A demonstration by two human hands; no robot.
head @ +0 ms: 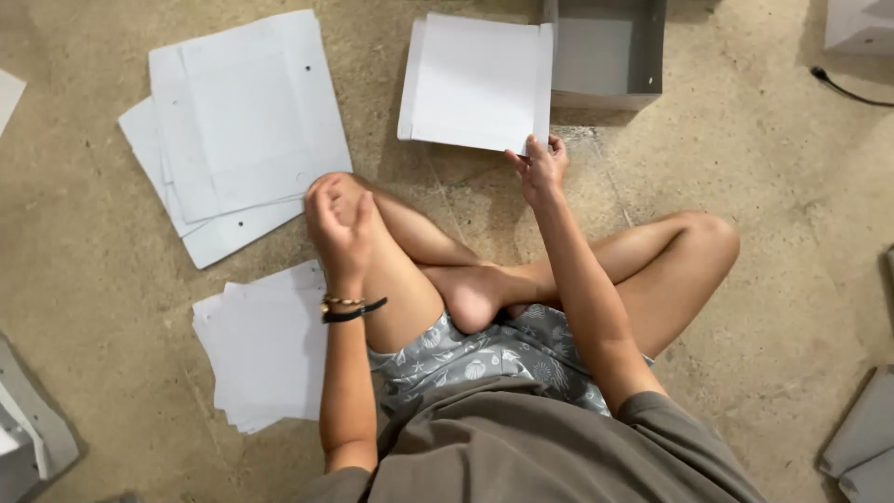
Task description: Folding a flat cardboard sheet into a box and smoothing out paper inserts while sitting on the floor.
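Note:
I sit cross-legged on a concrete floor. My right hand reaches forward and pinches the near edge of a flat white cardboard sheet that lies in front of me. My left hand hovers over my left knee, fingers loosely curled, holding nothing; a black band and a bead bracelet are on its wrist. A stack of white die-cut sheets lies at the far left, and another stack sits beside my left thigh.
A folded grey box stands open just behind the sheet. Grey flat pieces lie at the lower left and lower right. A black cable and a pale box are at the top right.

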